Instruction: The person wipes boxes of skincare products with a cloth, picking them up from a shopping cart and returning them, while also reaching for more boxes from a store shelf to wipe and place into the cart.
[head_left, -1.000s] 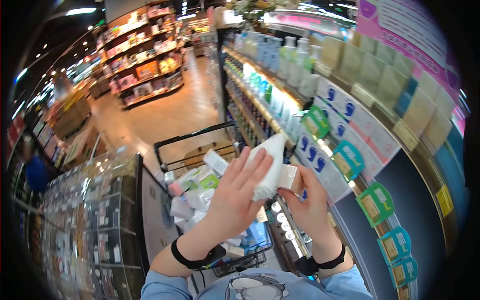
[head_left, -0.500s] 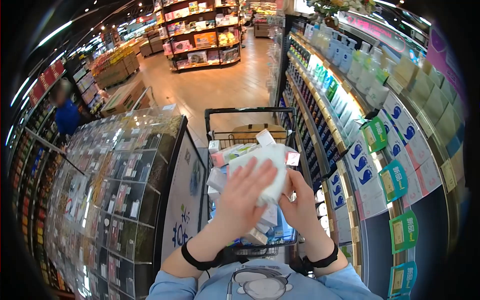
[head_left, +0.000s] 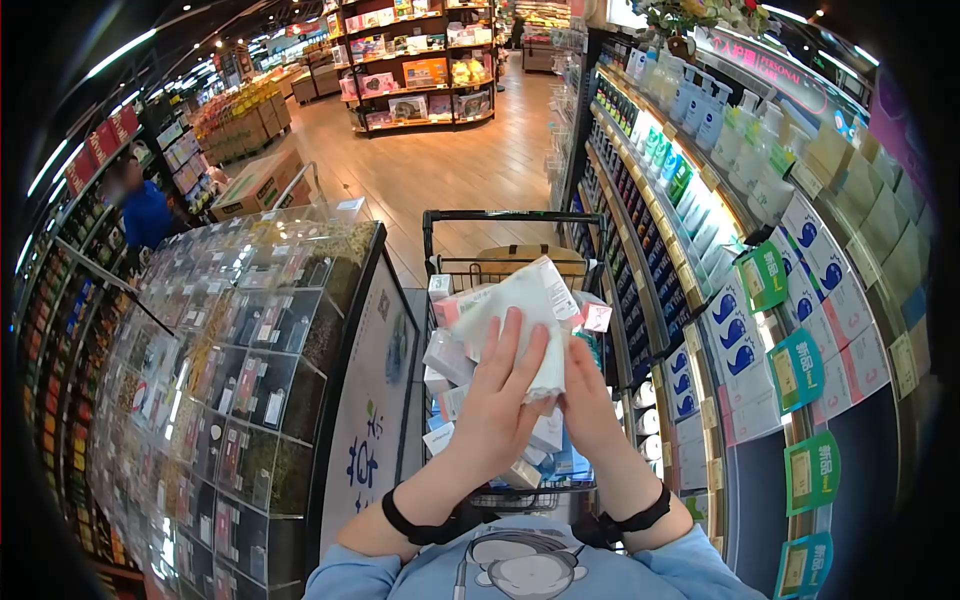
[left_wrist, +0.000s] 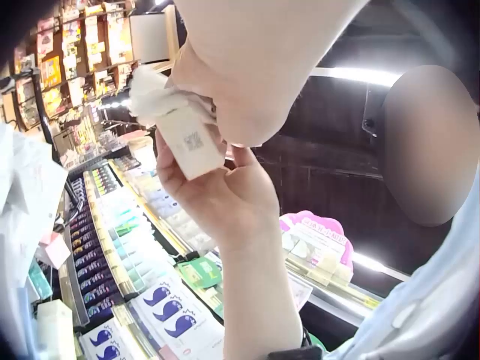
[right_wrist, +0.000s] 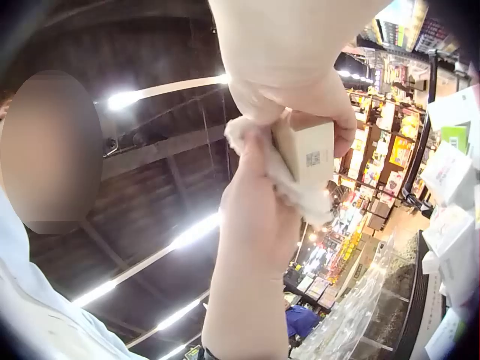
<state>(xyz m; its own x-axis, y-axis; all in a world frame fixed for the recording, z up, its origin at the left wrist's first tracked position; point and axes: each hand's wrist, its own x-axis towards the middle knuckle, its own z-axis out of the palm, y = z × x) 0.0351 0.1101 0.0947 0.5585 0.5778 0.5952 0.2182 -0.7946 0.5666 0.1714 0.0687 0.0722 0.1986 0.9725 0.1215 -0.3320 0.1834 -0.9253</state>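
Observation:
My left hand [head_left: 500, 390] holds a folded white cloth [head_left: 495, 315] over the loaded cart. Its thumb and fingers press the cloth to a small off-white box [left_wrist: 191, 142], which has a square printed code on one end. My right hand [head_left: 590, 400] grips that box, with the fingers along its side in the left wrist view. Seen by the right wrist camera, the cloth [right_wrist: 304, 202] wraps along one side of the box [right_wrist: 311, 154]. From the head, cloth and hands mostly hide the box.
Below my hands stands a black wire shopping cart [head_left: 430, 240] heaped with small boxes [head_left: 448, 355]. Clear-lidded bins [head_left: 250, 350] line the left. Shelves on the right hold pump bottles [head_left: 710, 110] and white cartons [head_left: 735, 330], with green tags [head_left: 763, 275]. A person in blue [head_left: 145, 210] stands far left.
My hands have come from the right-hand shelf side to over the cart's middle as the view turned. The right hand has straightened, and the box has slipped from head view behind the cloth.

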